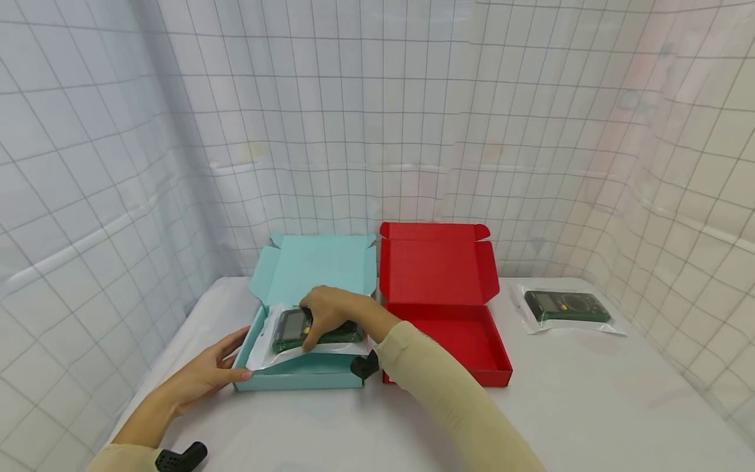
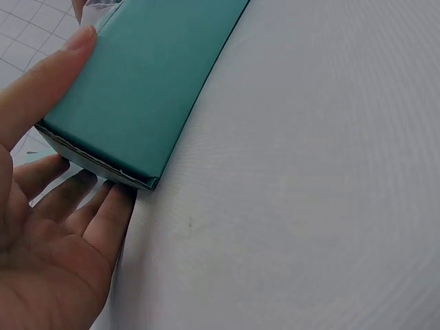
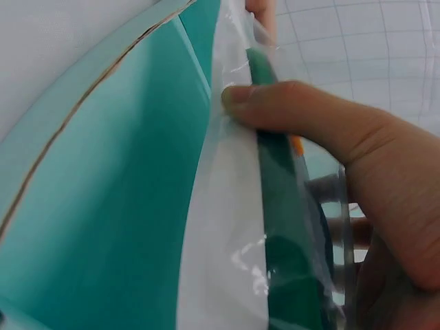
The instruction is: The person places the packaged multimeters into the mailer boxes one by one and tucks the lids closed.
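Observation:
A bagged green multimeter (image 1: 291, 328) with a grey screen lies tilted over the light blue box (image 1: 301, 382), whose lid stands open at the back. My right hand (image 1: 330, 311) grips the multimeter from above; in the right wrist view the thumb presses the near side of its plastic bag (image 3: 223, 227) and the other fingers go round the far side, partly hidden. At the box's front left corner my left hand (image 1: 203, 373) holds on, thumb on the front wall (image 2: 144, 89) and fingers against the left side.
Right beside the blue box stands a red box (image 1: 483, 378) with its lid up. A second bagged multimeter (image 1: 566, 307) lies on the white table (image 1: 566, 406) at the right. Gridded white curtains (image 1: 413, 131) enclose the back and both sides.

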`<state>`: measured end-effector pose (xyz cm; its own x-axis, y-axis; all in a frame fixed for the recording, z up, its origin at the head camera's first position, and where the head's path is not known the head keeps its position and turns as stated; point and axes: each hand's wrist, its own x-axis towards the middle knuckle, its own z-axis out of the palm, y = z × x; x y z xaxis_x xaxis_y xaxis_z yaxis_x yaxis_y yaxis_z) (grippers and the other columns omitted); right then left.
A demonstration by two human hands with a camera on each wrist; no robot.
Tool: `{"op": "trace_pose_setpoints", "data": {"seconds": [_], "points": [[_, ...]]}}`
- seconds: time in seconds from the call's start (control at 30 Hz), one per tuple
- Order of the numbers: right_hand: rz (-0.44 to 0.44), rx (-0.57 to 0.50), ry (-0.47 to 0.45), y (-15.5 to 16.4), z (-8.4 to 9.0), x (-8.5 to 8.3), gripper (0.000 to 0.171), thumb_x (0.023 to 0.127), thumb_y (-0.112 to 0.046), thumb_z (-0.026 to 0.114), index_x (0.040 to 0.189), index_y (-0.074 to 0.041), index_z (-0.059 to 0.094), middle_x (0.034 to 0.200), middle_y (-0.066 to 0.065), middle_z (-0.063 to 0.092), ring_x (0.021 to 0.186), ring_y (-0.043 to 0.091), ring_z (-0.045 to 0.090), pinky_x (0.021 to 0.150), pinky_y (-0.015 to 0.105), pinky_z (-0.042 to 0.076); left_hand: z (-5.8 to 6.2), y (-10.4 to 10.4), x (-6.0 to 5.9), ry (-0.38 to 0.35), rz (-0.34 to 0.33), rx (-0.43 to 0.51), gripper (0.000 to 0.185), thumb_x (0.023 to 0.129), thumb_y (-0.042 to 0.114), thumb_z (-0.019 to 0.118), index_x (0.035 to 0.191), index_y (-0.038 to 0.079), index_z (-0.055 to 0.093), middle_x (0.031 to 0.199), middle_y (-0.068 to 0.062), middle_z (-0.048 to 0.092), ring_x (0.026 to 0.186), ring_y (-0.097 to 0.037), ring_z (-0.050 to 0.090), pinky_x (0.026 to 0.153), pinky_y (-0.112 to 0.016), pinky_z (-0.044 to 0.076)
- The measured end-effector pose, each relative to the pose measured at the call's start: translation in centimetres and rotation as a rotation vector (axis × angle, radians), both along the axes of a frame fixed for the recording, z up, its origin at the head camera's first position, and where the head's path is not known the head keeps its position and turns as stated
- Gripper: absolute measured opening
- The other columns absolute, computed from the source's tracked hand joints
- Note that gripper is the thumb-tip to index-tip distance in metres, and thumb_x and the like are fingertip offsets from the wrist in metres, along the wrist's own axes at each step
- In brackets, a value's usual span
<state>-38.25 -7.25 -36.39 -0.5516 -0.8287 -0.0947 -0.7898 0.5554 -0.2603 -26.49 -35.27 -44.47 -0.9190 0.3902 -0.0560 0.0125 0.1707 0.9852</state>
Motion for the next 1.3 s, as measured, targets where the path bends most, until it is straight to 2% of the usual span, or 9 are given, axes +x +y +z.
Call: {"op": "trace_pose_setpoints", "data": {"seconds": [0.1, 0.2, 0.5, 0.8, 1.07, 1.17, 1.3], "points": [[0.004, 0.0, -0.001, -0.2, -0.2, 0.0, 0.052, 0.077, -0.05, 0.089, 0.11, -0.016, 0.069, 0.095, -0.009, 0.061, 0.086, 0.009, 0.055, 0.067, 0.022, 0.049, 0.0, 0.0, 0.0, 0.011, 0.0, 0.005, 0.101, 0.094, -0.001, 0.072, 0.165, 0.002, 0.0, 0.169, -0.024, -0.004, 0.15, -0.05, 0.002, 0.098, -0.021, 0.047], [0.018, 0.007, -0.004, -0.7, -0.5, 0.2, 0.049, 0.076, -0.05, 0.088, 0.106, -0.018, 0.067, 0.094, -0.009, 0.06, 0.085, 0.009, 0.055, 0.066, 0.023, 0.048, 0.1, 0.1, 0.0, 0.014, 0.0, 0.007, 0.101, 0.094, -0.001, 0.072, 0.164, 0.001, 0.0, 0.169, -0.026, -0.004, 0.15, -0.05, 0.003, 0.098, -0.022, 0.048], [0.023, -0.012, -0.002, -1.7, -1.8, 0.4, 0.048, 0.076, -0.052, 0.088, 0.103, -0.019, 0.066, 0.092, -0.009, 0.061, 0.084, 0.009, 0.056, 0.066, 0.021, 0.047, 0.2, 0.4, 0.2, -0.002, 0.016, 0.004, 0.102, 0.094, 0.001, 0.073, 0.165, 0.001, 0.0, 0.169, -0.026, -0.005, 0.15, -0.05, 0.003, 0.097, -0.021, 0.047], [0.046, -0.044, 0.019, -2.2, -2.2, 0.5, 0.045, 0.078, -0.054, 0.086, 0.099, -0.021, 0.063, 0.089, -0.008, 0.061, 0.077, 0.008, 0.056, 0.061, 0.021, 0.047, -0.2, 0.2, 0.1, -0.005, 0.02, -0.008, 0.102, 0.094, 0.001, 0.074, 0.165, 0.003, 0.001, 0.17, -0.024, -0.003, 0.151, -0.049, 0.004, 0.098, -0.021, 0.047], [0.021, -0.074, 0.028, -2.6, -2.9, 0.8, 0.049, 0.077, -0.054, 0.087, 0.102, -0.02, 0.061, 0.092, -0.008, 0.058, 0.08, 0.008, 0.056, 0.063, 0.021, 0.046, -0.2, 0.1, -0.1, -0.011, 0.021, -0.012, 0.102, 0.094, 0.001, 0.073, 0.165, 0.003, 0.0, 0.17, -0.023, -0.003, 0.15, -0.049, 0.004, 0.098, -0.022, 0.048], [0.01, -0.085, 0.022, -2.5, -3.2, 0.8, 0.054, 0.076, -0.054, 0.088, 0.109, -0.018, 0.064, 0.094, -0.009, 0.057, 0.082, 0.007, 0.055, 0.064, 0.02, 0.046, -0.2, 0.1, -0.1, -0.01, 0.021, -0.014, 0.102, 0.094, 0.002, 0.074, 0.165, 0.003, 0.0, 0.17, -0.024, -0.004, 0.151, -0.05, 0.003, 0.097, -0.021, 0.047], [0.0, -0.086, 0.011, -2.3, -3.6, 0.8, 0.072, 0.076, -0.055, 0.089, 0.128, -0.011, 0.064, 0.1, -0.009, 0.058, 0.085, 0.006, 0.055, 0.066, 0.02, 0.045, -0.2, 0.2, -0.2, -0.004, 0.009, -0.013, 0.102, 0.095, 0.002, 0.073, 0.165, 0.002, -0.001, 0.169, -0.024, -0.005, 0.151, -0.05, 0.003, 0.097, -0.021, 0.047]]}}
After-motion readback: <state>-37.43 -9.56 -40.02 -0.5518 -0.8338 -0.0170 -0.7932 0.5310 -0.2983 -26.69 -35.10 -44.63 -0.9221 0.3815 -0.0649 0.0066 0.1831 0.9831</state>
